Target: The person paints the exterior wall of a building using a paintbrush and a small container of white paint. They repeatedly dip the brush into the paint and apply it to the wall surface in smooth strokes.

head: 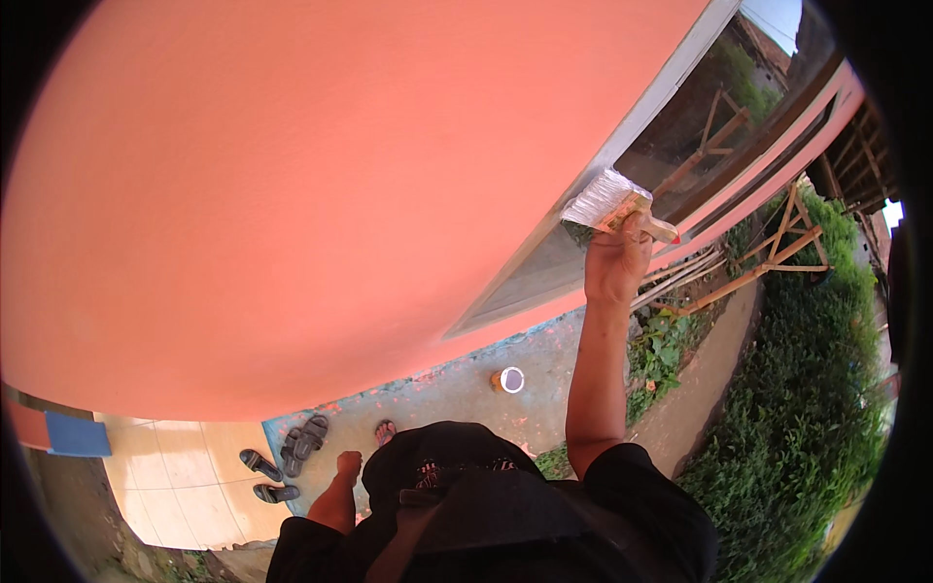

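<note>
My right hand (619, 259) is raised and grips a wide paintbrush (611, 202) by its wooden handle. Whitish paint coats the bristles, whose tips lie at the wooden window frame (576, 193) set in the coral-painted wall (306, 204). Above the brush the frame looks pale grey-white; below it the wood is brownish. Dark window glass (656, 157) lies beside the frame. My left hand (349, 463) hangs low by my body with its fingers curled, and whether it holds anything cannot be told. A small open tub of greyish paint (511, 380) stands on the concrete below.
Several dark sandals (312, 433) lie near the edge of the tiled floor (186, 466). Bamboo poles (678, 277) and a bamboo trestle (773, 266) stand at the right, by a dirt path (718, 350) and green shrubs (794, 379). A blue-painted block (78, 434) is at the far left.
</note>
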Tool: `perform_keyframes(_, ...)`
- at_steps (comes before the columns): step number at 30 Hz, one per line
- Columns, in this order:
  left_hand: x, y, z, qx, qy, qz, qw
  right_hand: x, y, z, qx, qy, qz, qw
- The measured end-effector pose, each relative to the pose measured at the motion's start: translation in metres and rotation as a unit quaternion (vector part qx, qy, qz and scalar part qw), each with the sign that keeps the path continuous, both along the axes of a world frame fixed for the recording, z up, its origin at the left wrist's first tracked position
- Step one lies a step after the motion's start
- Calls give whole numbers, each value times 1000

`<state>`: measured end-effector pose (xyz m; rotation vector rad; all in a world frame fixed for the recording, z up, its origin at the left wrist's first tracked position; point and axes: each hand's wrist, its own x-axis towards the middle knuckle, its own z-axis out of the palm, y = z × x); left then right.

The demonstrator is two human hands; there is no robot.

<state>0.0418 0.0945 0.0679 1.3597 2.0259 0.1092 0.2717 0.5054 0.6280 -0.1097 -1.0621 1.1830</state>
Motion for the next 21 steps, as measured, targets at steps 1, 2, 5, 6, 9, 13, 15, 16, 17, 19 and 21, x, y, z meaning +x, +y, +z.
perform_keyframes(1, -1, 0, 1, 10, 8, -10, 1000, -1, -1, 1, 1, -3, -3, 1000)
perform_keyframes(2, -2, -1, 1, 19, 16, -20, 999, -2, -2, 1, 1, -6, -5, 1000)
perform_keyframes(5, -1, 1, 10, 5, -11, 11, 1000, -5, -1, 1, 12, -24, -30, 999)
perform_keyframes(6, -1, -2, 3, 42, 28, -15, 999, -3, -1, -1, 13, -20, -26, 999)
perform_keyframes(9, -8, -7, -9, 86, 72, -47, 993, -1, 2, -6, 8, -3, -18, 1000)
perform_keyframes(13, 4, -1, 13, 2, -36, 39, 999, -3, 2, -2, 11, -9, -13, 1000)
perform_keyframes(15, 3, -6, 4, 4, -12, 20, 1000, 0, 2, -3, 9, -8, -18, 1000)
perform_keyframes(16, 2, -8, 0, 21, 27, -11, 999, -1, 0, -3, 2, 0, -18, 1000)
perform_keyframes(17, 1, -9, -4, 38, 65, -42, 996, -2, 0, -3, -5, 7, -17, 1000)
perform_keyframes(19, 4, -1, 4, -5, 5, 1, 1000, -3, 1, -5, 9, -5, -14, 1000)
perform_keyframes(21, 7, -4, 8, -13, 7, 0, 1000, -1, 1, -8, 16, -11, -15, 1000)
